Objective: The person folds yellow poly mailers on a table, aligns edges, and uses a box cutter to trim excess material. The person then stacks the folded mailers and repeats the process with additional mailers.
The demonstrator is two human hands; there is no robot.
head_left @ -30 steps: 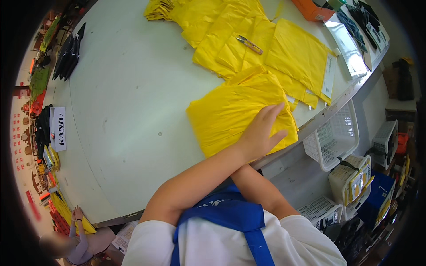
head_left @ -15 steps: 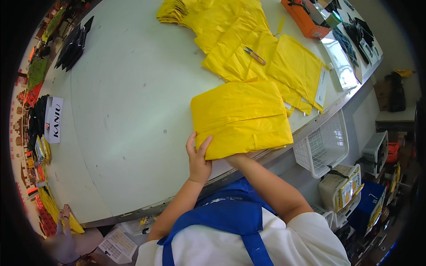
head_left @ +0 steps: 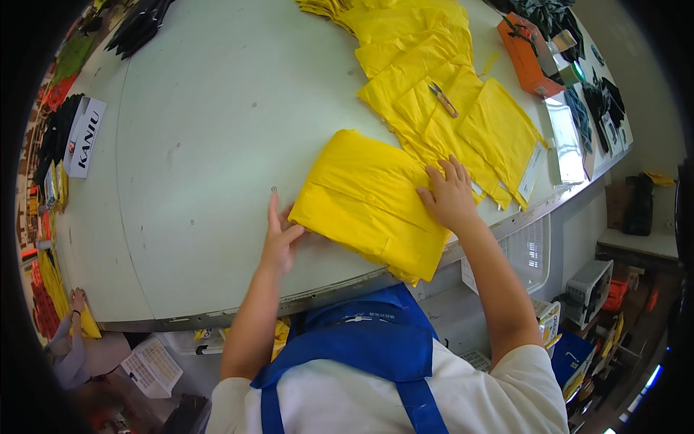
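A folded yellow garment (head_left: 365,206) lies tilted near the table's front edge, with a round button and a flap on its upper face. At its lower left corner is my left hand (head_left: 278,242), index finger stretched out and thumb apart by the fabric; its other fingers are partly hidden. My right hand (head_left: 452,195) rests on the garment's right edge with fingers spread. Beyond it, a spread row of flat yellow pieces (head_left: 419,72) runs toward the far side. Small thread snips (head_left: 443,99) lie on top of them.
An orange box (head_left: 526,58) stands at the far right of the white table (head_left: 210,181). White plastic baskets (head_left: 531,249) stand below its right edge. Black packets (head_left: 141,25) and a white printed sign (head_left: 86,137) are at left. Another person's hand (head_left: 77,300) shows at lower left.
The folded garment has turned clockwise and shifted left. My right hand has come from under its near edge onto its right side; my left hand has moved left to its corner.
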